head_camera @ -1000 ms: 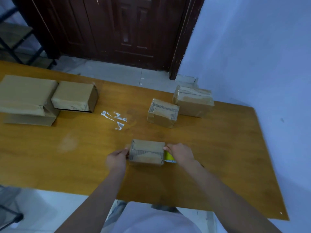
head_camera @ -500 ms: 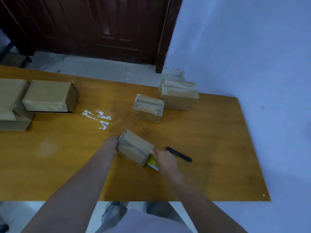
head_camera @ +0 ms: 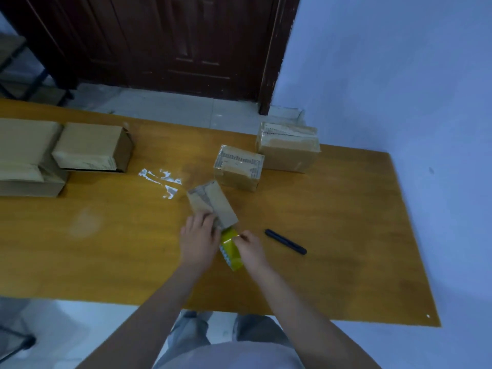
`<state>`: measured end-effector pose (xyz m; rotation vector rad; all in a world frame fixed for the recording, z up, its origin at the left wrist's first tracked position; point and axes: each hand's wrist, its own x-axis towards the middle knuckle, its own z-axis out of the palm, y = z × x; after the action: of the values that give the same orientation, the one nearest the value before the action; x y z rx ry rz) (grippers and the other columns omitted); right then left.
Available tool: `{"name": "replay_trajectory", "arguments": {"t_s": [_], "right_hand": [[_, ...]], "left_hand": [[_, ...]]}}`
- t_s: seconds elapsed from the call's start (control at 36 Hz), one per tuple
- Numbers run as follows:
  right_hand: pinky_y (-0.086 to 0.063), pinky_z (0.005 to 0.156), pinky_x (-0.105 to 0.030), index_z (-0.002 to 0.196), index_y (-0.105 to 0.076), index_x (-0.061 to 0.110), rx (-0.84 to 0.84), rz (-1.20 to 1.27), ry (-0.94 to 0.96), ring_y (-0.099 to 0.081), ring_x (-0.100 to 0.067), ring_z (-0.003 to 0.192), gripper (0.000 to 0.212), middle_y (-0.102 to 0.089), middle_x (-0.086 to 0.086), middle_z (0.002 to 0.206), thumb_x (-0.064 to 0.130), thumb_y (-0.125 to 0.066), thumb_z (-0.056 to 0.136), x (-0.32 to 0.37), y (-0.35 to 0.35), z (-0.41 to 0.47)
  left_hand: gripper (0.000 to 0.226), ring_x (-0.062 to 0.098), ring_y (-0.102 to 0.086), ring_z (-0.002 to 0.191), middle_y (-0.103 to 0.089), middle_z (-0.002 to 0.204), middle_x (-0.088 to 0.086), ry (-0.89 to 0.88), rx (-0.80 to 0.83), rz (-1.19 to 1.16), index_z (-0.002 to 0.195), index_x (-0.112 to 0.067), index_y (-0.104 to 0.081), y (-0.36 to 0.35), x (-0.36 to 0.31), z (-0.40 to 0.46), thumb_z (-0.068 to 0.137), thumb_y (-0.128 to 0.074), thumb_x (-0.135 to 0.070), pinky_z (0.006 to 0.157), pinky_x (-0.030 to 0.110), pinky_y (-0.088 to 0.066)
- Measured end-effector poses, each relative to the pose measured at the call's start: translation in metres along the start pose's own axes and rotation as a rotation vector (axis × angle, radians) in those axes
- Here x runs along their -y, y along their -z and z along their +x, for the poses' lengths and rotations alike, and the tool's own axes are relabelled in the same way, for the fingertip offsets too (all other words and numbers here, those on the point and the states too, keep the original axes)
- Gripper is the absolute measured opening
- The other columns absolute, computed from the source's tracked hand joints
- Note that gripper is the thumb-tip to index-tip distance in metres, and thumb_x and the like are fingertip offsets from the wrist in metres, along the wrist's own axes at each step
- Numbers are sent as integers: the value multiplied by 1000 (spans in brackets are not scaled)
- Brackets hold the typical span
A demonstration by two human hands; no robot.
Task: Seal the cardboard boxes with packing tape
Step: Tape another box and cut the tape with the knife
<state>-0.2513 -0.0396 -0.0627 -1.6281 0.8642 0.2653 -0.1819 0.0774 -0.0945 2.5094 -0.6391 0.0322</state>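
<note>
— What were the hands doing?
— The left hand (head_camera: 198,235) pressed on the near end of a small cardboard box (head_camera: 213,203); whether its fingers curled round it, I couldn't tell. The right hand (head_camera: 251,247) gripped a yellow tape roll (head_camera: 231,250), just beside that end.
— The box?
— Brown, printed, lying skewed on the wooden table (head_camera: 346,235).
— How many boxes?
— Five: two taped ones (head_camera: 238,167) beyond, two plain ones (head_camera: 90,147) far left. One black pen (head_camera: 286,241) lay right of the hands.
</note>
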Motion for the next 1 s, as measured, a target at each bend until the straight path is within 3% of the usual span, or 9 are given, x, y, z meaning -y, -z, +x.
{"name": "replay_trajectory", "arguments": {"t_s": [0.08,0.17,0.33,0.39,0.5,0.64,0.75,0.83,1.0], "right_hand": [[-43,65,-20,101,-60,18,156,34,37,-58,-12,81,11,-61,1,92,15,-53,93,-8,3,-7],[-40,64,-9,100,-57,22,221,-28,89,-53,3,78,6,-56,17,86,19,-53,96,-12,13,-7],[-31,52,-20,80,-55,9,82,-333,148,-50,-19,76,26,-52,-3,77,30,-50,96,-17,8,0],[-35,61,-30,76,-51,11,45,-405,102,-54,-26,85,32,-58,-10,81,34,-46,98,-22,2,0],[-40,82,-37,94,-59,4,19,-451,63,-56,-36,106,38,-64,-21,108,38,-42,99,-22,-2,3],[-41,85,-34,113,-52,3,105,-265,73,-55,-30,104,46,-59,-14,109,44,-36,99,-34,17,-3],[-38,95,-38,124,-47,11,-341,-685,179,-41,-26,115,44,-43,-8,125,45,-41,97,-63,62,15],[-31,103,-43,132,-41,15,-355,-942,159,-32,-28,125,44,-32,-7,137,40,-46,96,-79,94,33],[-46,76,-35,111,-51,9,-189,-1086,377,-47,-24,103,21,-48,-8,115,25,-46,99,-91,117,41]], "left_hand": [[53,35,-52,111,-58,123,11,3,105,86,122,-3,-60,-5,-5,-10,91,-35,-37,89,49,-51],[61,31,-44,124,-53,135,9,17,146,169,131,-4,-56,-4,-4,-13,93,-29,-44,97,47,-46],[63,22,-15,145,-25,155,-4,101,285,214,149,-18,-31,1,-12,-10,96,-43,-50,115,40,-21],[70,23,-15,146,-26,156,-3,107,294,242,150,-16,-28,-1,-14,-13,93,-50,-52,115,41,-23],[74,30,-30,141,-42,147,4,80,225,249,143,-10,-42,-3,-14,-16,84,-65,-48,108,49,-36],[79,20,-8,148,-20,157,-7,128,270,281,152,-20,-20,-1,-18,-17,89,-49,-58,117,44,-21],[79,15,0,148,-14,158,-11,162,296,266,153,-24,-15,3,-22,-16,90,-48,-59,115,40,-24],[78,13,4,147,-10,158,-13,188,308,236,154,-25,-13,6,-25,-16,91,-49,-55,112,40,-30],[76,11,9,147,-6,159,-13,189,326,197,154,-24,-9,6,-26,-17,94,-46,-51,108,41,-35]]}}
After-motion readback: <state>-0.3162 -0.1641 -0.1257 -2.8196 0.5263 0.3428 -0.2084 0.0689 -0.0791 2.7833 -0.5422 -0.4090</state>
